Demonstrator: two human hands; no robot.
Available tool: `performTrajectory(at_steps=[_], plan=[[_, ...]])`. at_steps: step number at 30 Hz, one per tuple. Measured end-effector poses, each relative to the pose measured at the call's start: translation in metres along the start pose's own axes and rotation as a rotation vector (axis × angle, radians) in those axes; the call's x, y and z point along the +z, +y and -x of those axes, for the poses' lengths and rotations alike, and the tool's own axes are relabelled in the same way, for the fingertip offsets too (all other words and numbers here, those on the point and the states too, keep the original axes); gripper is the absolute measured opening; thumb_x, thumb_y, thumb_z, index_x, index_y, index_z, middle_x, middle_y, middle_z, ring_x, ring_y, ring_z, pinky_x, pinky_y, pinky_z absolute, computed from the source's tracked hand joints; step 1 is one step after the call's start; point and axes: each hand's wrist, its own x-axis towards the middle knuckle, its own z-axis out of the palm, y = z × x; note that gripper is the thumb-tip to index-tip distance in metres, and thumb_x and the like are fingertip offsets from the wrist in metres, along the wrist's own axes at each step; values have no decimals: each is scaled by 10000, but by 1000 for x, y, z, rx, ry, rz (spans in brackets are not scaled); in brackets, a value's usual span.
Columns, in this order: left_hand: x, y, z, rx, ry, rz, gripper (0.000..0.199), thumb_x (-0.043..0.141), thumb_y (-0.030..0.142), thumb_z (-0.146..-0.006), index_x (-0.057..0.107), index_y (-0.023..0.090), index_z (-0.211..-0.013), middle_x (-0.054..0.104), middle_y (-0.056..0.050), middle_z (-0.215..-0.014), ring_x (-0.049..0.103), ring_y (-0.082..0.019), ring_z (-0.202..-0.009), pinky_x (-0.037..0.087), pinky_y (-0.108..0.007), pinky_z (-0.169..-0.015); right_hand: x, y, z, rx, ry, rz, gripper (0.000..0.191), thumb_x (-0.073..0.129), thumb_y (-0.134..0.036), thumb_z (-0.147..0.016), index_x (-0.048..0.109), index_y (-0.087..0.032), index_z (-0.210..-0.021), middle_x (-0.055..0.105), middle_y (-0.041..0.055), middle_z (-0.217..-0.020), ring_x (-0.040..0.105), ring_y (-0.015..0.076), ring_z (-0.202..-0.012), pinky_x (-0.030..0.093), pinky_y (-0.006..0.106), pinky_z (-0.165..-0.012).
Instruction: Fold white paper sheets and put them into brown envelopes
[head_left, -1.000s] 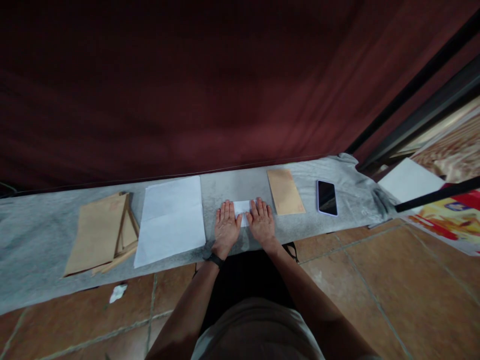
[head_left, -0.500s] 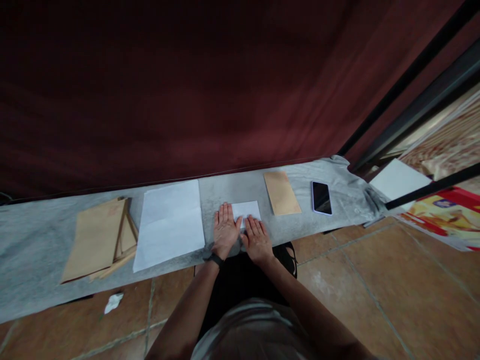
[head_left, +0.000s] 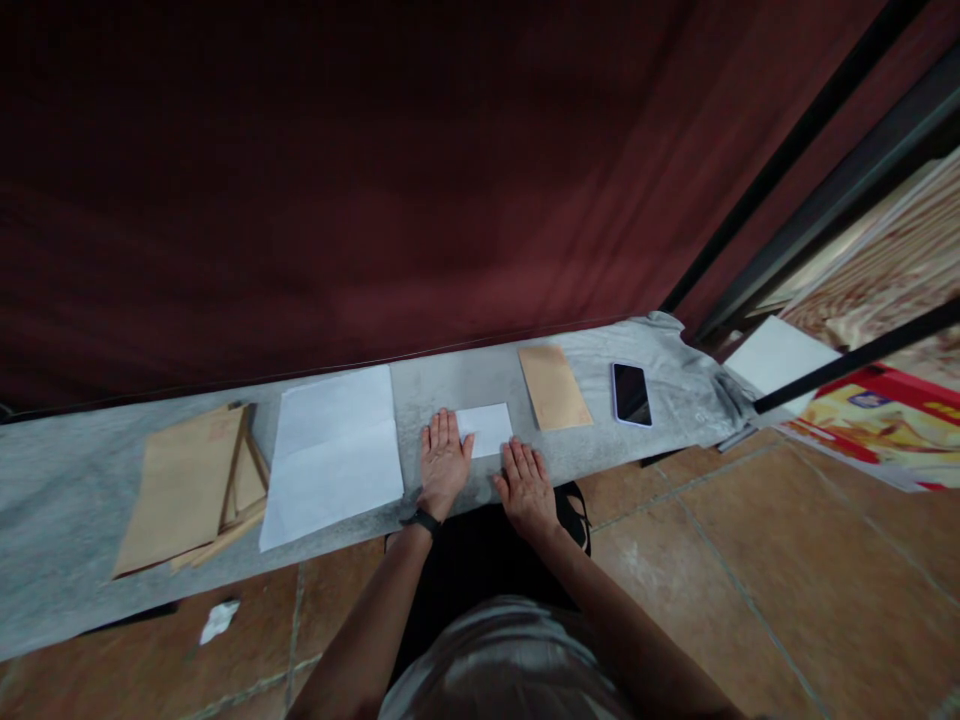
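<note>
One flat left grip [head_left: 444, 464] on paper [head_left: 487, 430]

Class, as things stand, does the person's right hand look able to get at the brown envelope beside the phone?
Probably yes: the right hand grips nothing visible, the brown envelope lies flat just beyond its fingertips, and only grey cloth shows between them.

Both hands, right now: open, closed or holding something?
Left hand: open and flat, over the left edge of the small white rectangular paper.
Right hand: open, palm down, gripping nothing, by that paper's near right corner; contact unclear.
</note>
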Motion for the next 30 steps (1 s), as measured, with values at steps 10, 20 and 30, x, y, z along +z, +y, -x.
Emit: performTrajectory(at_steps=[10, 20, 30], plan=[[-7, 22, 53, 338, -63, 74, 581, 295, 402, -1048, 362, 107, -1544, 375, -117, -1607, 269, -222, -1523, 254, -440, -1255, 2, 2, 3, -23, -10, -23, 556, 386, -312, -1036, 385, -66, -1534, 419, 200, -1566, 360, 312, -1473, 298, 516, -1187], [-9, -5, 71, 221, -26, 23, 640, 362, 432, -1028, 369, 29, -1525, 346, -217, -1594, 279, -284, -1515, 308, -486, -1225, -4, -4, -5, 50, -43, -25, 523, 383, -340, -1056, 452, -70, -1499, 448, 185, -1548, 415, 313, -1442, 289, 517, -1197], [-8, -2, 73, 249, -44, 28, 525, 357, 202, -999, 432, 73, -1502, 275, -210, -1626, 236, -294, -1522, 294, -522, -1228, -5, -29, -32, -168, -168, -175, 505, 364, -361, -1066, 447, -137, -1510, 468, 94, -1551, 409, 202, -1455, 301, 398, -1223]])
